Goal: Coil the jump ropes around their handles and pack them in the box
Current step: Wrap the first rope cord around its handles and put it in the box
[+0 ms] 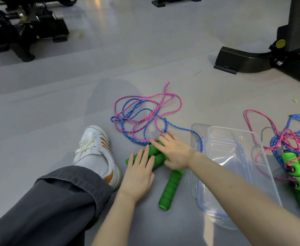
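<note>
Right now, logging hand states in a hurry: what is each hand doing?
Left hand: open, fingers flat on the green handles.
Right hand: resting on those handles; grip cannot be told.

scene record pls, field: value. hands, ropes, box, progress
left hand: flat, fingers spread, resting on the green handles
right hand: over the same handles, fingers extended toward the rope ends
free handle: lies on the floor, nearer the person, untouched
loose ropes: pink and blue, tangled on the floor beyond the hands, uncoiled
box: clear plastic, open, nothing packed inside
lid: clear with blue rim, under the box
second bundle: more ropes and green handles right of the box, tangled
progress: no rope coiled or packed yet
</note>
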Demonstrator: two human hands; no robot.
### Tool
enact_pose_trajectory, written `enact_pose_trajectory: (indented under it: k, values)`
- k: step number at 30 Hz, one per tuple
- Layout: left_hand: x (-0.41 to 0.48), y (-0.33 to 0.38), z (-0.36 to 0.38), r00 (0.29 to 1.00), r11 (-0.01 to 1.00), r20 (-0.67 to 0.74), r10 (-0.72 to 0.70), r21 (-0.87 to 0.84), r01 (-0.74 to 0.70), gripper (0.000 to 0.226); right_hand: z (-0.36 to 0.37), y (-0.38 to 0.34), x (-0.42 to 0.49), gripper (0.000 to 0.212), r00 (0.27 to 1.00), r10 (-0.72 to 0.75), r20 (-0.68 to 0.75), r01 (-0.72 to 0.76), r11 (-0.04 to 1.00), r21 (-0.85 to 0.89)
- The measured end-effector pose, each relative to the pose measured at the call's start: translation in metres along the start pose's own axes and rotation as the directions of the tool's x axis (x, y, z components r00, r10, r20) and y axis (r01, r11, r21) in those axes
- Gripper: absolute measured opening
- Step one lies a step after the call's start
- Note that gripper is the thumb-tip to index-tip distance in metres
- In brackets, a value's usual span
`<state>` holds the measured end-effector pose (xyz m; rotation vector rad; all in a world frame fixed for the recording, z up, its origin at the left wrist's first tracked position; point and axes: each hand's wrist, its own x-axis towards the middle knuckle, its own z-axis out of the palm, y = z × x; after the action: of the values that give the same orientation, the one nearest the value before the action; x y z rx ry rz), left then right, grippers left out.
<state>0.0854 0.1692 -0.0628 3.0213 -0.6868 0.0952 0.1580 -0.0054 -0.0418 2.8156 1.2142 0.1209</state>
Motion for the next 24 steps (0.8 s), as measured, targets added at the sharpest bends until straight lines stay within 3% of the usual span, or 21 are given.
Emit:
enact_pose_trajectory:
  k: [4,9,15,24]
  values:
    - [0.003,-0.006,-0.002,1.000,0.996,0.020,-0.012,0.092,0.010,0.045,0.003,-0.001,-0.003,0.103,0.999,0.024,0.040,-0.020,0.995,-0.097]
    - [0.000,-0.012,0.003,0.999,0.997,-0.025,0.024,0.071,-0.022,0.045,0.007,0.002,0.004,0.094,0.998,-0.058,-0.010,0.057,0.996,-0.070]
    - [-0.002,-0.015,0.013,0.975,0.992,-0.188,0.118,0.059,-0.109,0.038,-0.003,0.010,-0.002,0.083,0.994,-0.110,0.006,0.110,0.994,-0.013]
    - [-0.010,-0.031,0.017,0.922,0.928,-0.189,0.338,0.228,-0.293,0.073,-0.004,0.018,0.002,0.086,0.987,-0.111,0.119,0.113,0.994,-0.006]
